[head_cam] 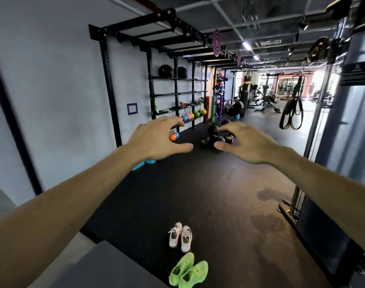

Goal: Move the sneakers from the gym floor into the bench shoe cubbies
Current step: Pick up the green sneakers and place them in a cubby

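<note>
Black rubber floor (208, 194): it carries both pairs of sneakers; darker, wet-looking patches lie to the right of them, and a foot placed there could slip while the person bends to lift.
Wall rack (177, 94): its shelves hold dark balls up top, bottles and small gear in the middle, and a row of coloured kettlebells (193, 115) on the lowest rung; nothing in it concerns the shoes.
Grey surface (106, 267): only a corner shows at lower left; whether it is the bench cannot be told, and no cubbies are visible, so what they contain is unknown.
Ball pile (216, 137): loose on the floor well beyond the shoes, a tripping risk only if the person walks that way.
Left hand (156, 140): raised ahead, fingers loosely curved and apart, holding nothing.
Right hand (248, 142): likewise raised, fingers curved, holding nothing.
Green sneakers (187, 272): nearest pair, overlapping; grabbing one could drag its mate.
White sneakers (180, 236): just beyond, side by side, untouched.
</note>
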Tool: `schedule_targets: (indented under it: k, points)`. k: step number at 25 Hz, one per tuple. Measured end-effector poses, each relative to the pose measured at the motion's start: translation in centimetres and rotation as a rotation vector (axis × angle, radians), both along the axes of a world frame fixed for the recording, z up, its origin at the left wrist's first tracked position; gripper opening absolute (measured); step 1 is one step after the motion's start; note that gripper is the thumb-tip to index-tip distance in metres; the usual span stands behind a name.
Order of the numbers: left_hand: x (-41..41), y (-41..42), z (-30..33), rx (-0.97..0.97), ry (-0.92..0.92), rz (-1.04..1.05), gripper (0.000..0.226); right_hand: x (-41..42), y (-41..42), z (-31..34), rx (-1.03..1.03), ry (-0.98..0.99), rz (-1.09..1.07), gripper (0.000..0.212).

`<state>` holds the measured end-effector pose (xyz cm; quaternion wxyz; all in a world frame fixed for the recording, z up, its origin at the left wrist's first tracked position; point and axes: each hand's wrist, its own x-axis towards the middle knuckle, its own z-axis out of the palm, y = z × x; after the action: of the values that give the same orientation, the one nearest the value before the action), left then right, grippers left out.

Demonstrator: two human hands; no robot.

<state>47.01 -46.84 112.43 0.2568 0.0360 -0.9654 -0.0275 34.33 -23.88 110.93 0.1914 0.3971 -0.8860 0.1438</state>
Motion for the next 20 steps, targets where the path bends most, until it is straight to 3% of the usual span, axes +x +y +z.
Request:
schedule_targets:
  k: [6,10,20]
  points:
    - [-14.9,-7.8,0.5,0.008,0.040,-0.101,0.078,-13.4,-6.3,-0.1,-0.030,0.015,-0.079,0.078]
    - [-24.8,-12.0,0.1,0.017,0.028,-0.135,0.081,-22.1,-9.1,0.0,-0.063,0.025,-0.160,0.068]
    - [-45.1,-21.1,-2.3,0.031,-0.012,-0.409,0.072,-36.8,-16.1,-2.2,-0.084,-0.009,-0.408,0.070]
